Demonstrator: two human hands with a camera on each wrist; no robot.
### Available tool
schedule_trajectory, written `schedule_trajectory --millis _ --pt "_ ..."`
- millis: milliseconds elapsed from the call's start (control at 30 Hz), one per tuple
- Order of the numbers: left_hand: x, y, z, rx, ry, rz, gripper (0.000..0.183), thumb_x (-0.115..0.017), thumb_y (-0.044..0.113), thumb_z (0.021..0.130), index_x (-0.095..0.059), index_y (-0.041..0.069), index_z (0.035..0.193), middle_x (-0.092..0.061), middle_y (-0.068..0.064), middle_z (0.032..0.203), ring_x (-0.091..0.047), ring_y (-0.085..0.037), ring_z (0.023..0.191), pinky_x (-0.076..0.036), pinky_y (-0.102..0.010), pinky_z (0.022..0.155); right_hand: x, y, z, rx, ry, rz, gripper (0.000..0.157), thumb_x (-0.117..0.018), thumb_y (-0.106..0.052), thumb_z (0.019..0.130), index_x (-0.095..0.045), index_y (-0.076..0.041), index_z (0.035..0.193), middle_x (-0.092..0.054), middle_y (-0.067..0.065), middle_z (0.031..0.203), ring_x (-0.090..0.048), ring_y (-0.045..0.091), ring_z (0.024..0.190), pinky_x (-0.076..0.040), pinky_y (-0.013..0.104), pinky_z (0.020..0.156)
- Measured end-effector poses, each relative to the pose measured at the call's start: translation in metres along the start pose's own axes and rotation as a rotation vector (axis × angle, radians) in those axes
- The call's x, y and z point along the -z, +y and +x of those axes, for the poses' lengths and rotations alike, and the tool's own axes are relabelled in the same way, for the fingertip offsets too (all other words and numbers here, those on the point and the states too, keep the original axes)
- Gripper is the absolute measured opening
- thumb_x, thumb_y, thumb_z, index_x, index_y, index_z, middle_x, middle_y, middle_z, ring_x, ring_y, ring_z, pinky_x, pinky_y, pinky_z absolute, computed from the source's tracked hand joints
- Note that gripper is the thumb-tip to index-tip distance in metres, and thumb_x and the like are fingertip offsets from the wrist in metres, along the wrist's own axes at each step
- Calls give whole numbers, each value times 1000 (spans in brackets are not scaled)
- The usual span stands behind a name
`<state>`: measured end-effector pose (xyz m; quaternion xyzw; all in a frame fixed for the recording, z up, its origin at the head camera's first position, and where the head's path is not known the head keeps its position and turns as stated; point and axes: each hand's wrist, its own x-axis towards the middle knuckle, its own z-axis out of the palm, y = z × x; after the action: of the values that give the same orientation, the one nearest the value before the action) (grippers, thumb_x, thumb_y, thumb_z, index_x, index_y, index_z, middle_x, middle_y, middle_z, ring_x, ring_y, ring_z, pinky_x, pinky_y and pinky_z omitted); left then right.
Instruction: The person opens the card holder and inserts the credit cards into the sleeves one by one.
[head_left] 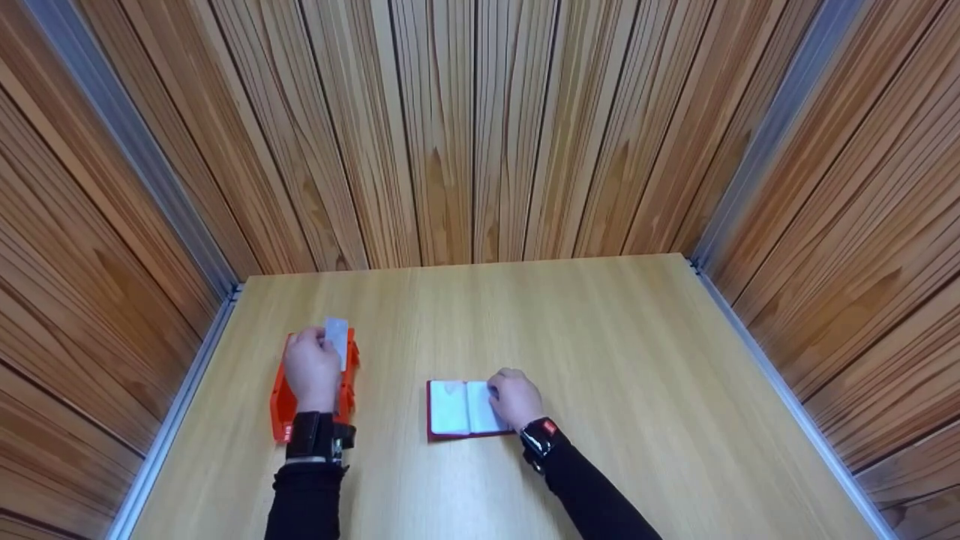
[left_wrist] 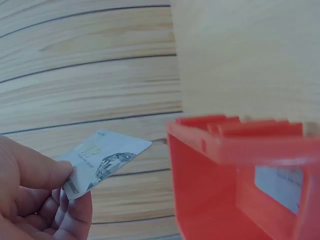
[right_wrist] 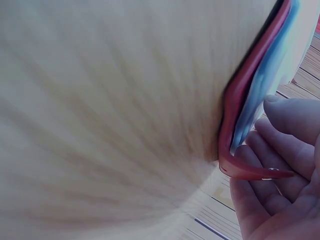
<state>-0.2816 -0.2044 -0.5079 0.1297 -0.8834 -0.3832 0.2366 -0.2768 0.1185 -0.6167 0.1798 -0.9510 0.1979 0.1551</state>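
We've left hand (head_left: 313, 373) pinching card (head_left: 337, 337) toward table's (head_left: 637, 337) left edge, right hand (head_left: 516, 400) pinching booklet (head_left: 448, 411); slack corner grip could drop card.

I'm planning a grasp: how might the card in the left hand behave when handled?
The card is likely stiff, jutting flat from a pinch at one end; probably light, being thin; and perhaps slippery, as its printed face looks smooth.

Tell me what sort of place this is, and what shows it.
Probably a small enclosed work booth, perhaps built for recording: wood-plank-look walls rise on the left, right and far sides, metal strips run up the two far corners, and a wood-look tabletop fills the space between.
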Motion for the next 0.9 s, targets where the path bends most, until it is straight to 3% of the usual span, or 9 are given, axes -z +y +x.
schedule_trajectory --millis 167,533,767,900 --pt "-9 8 -4 -43 14 -47 19 -60 -5 85 -66 -11 102 -63 -26 94 -59 -42 92 -45 -51 83 0 1 1 8 -2 -4 12 -80 -4 75 -72 -3 84 -64 7 86 -62 27 83 -52 39 74" --pt "-32 26 -18 0 -152 -107 20 -60 -2 91 -65 -9 109 -61 -22 99 -57 -36 93 -47 -46 86 -2 2 0 10 9 -18 13 -78 -4 72 -71 -5 83 -65 7 87 -62 27 83 -52 38 74" --pt "-49 29 -28 -35 -158 -115 19 -63 -4 85 -68 -10 103 -65 -20 92 -61 -36 89 -48 -47 84 -2 1 0 3 -6 -10 13 -79 -4 75 -72 -4 85 -65 7 88 -62 27 84 -52 38 75" --pt "-59 30 -35 -22 -184 -129 19 -65 -3 84 -69 -8 101 -68 -17 90 -63 -33 86 -50 -46 81 -2 1 0 -6 -11 -7 13 -79 -4 75 -72 -4 86 -65 7 89 -62 27 86 -52 39 76"
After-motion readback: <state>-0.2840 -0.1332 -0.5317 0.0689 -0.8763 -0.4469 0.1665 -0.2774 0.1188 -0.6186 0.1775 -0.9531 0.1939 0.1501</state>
